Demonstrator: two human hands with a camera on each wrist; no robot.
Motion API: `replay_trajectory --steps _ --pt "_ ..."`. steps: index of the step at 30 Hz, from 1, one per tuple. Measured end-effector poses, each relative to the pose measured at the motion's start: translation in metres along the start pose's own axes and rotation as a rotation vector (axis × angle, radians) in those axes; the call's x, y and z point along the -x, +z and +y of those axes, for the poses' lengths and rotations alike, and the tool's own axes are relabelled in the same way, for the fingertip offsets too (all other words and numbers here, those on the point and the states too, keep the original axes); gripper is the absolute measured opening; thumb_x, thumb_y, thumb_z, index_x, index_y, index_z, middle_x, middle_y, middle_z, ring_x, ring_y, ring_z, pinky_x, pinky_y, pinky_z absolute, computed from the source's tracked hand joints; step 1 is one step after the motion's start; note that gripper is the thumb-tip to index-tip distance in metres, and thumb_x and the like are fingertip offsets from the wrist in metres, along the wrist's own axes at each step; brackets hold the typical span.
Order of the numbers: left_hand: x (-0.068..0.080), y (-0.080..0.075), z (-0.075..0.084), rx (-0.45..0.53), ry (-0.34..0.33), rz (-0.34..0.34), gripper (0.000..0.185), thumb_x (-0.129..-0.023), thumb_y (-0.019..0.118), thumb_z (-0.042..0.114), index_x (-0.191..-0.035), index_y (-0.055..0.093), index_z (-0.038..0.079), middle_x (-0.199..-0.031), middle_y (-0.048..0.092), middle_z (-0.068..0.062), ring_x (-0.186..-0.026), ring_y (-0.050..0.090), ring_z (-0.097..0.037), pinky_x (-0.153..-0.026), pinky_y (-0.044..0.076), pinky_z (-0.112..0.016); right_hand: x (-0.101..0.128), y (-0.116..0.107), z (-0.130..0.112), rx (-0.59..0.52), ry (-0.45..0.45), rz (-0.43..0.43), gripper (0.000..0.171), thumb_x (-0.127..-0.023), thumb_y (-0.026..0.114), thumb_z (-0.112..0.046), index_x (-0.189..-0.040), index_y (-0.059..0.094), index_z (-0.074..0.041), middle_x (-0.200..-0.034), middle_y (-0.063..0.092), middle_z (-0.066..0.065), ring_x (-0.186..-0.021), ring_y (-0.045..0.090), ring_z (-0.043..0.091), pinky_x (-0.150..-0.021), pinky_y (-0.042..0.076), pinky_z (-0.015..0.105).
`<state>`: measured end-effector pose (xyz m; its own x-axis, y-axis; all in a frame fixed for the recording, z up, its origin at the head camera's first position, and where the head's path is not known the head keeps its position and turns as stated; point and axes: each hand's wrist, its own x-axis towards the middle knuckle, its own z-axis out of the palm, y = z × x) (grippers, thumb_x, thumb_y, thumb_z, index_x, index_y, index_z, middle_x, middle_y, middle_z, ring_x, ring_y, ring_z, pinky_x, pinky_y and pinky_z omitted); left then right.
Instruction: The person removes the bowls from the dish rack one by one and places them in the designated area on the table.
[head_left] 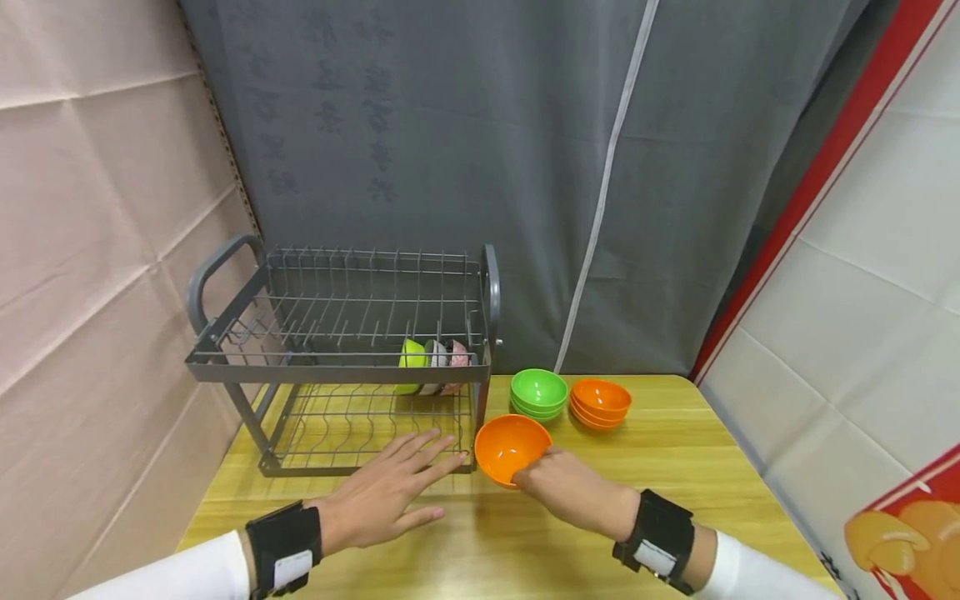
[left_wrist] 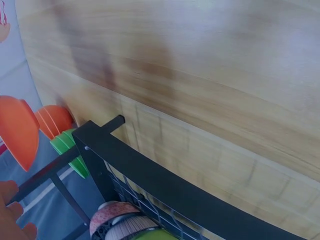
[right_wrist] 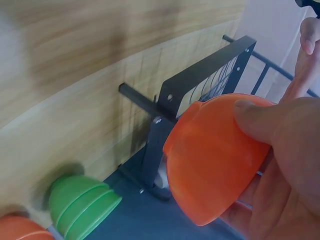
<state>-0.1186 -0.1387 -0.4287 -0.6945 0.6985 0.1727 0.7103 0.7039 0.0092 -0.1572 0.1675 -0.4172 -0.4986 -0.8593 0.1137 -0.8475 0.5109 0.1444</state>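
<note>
Orange bowl (head_left: pixel 510 447) tilted, pinched at rim in right hand (head_left: pixel 570 492) grip; left hand (head_left: pixel 382 492) flat, empty.

Left hand (head_left: pixel 386 492) flat, fingers spread forward, right hand (head_left: pixel 566 492) curled in a grip, both wrists strapped

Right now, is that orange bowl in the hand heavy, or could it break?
Probably light: the right hand holds the orange bowl tilted by its rim, using only fingers. It looks like thin, smooth plastic, so likely stiff, hardly breakable, perhaps a little slippery.
</note>
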Motion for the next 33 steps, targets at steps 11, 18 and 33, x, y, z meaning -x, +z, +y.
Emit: replay_trajectory --steps 11,18,33 --pt "-0.023 0.003 0.002 0.022 0.014 -0.040 0.065 -0.104 0.034 0.060 -0.161 0.028 0.028 -0.168 0.027 -0.006 -0.156 0.027 -0.031 -0.123 0.032 -0.055 0.014 0.002 0.019 -0.047 0.077 0.018 0.012 -0.089 0.072 -0.014 -0.079 0.067 -0.019 -0.065 0.060 -0.011 -0.059 0.054 0.003 -0.057 0.043 0.024" --pt "-0.036 0.002 0.004 -0.007 0.043 -0.063 0.066 -0.105 0.033 0.060 -0.162 0.026 0.026 -0.169 0.026 -0.008 -0.156 0.027 -0.030 -0.126 0.029 -0.052 0.020 0.001 0.026 -0.095 0.129 -0.017 0.012 -0.090 0.071 -0.014 -0.080 0.068 -0.018 -0.064 0.054 -0.012 -0.056 0.044 0.001 -0.055 0.038 0.023" --pt "-0.057 0.008 0.017 -0.026 0.080 -0.116 0.066 -0.105 0.030 0.061 -0.163 0.022 0.030 -0.170 0.021 -0.005 -0.158 0.022 -0.028 -0.128 0.026 -0.050 0.030 0.005 0.041 -0.085 0.181 0.023 0.009 -0.089 0.075 -0.015 -0.081 0.070 -0.017 -0.071 0.064 -0.009 -0.062 0.055 0.007 -0.057 0.045 0.027"
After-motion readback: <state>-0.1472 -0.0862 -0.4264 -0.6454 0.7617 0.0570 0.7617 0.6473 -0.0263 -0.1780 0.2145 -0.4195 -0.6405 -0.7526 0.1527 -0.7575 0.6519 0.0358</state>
